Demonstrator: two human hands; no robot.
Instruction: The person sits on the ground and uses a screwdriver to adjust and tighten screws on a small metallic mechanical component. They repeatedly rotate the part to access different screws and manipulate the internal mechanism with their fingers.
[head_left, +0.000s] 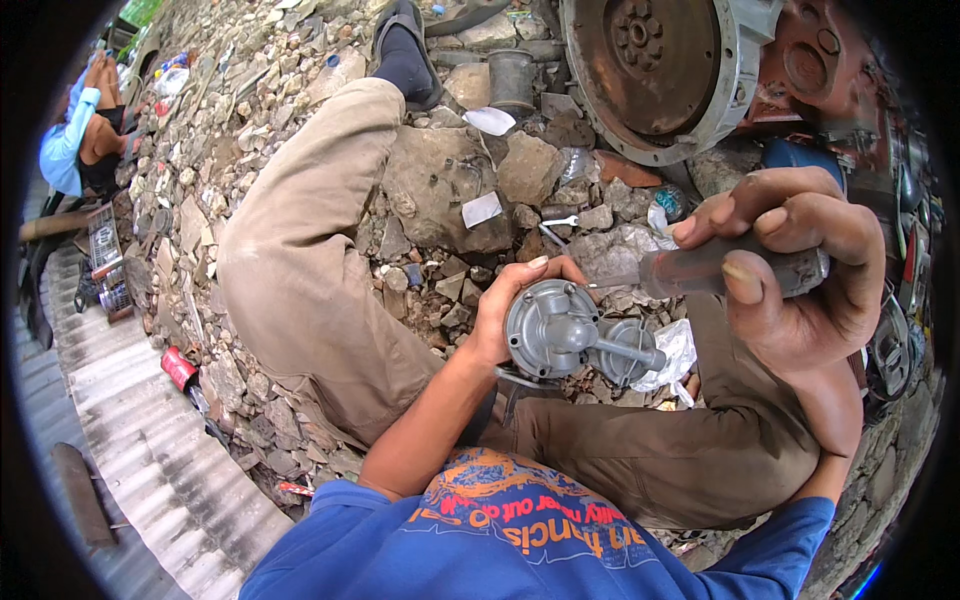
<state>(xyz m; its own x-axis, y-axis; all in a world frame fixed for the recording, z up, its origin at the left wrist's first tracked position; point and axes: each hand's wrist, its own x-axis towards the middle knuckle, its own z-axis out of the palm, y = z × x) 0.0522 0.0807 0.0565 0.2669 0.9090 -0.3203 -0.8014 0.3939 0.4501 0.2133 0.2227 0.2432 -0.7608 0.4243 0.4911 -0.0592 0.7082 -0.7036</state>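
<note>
Left hand (492, 315): fingers wrapped around grey metal pump (568, 334). Right hand (822, 305): fingers pinching screwdriver (680, 271) by its handle, tip at the pump's rim.

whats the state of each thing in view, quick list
left hand, closed on the gray metal part
gray metal part, held up
right hand, closed on the screwdriver
screwdriver, pointing at the part, contact unclear
wrench, lying loose
red can, lying on its side
flywheel, rusty, exposed
</note>
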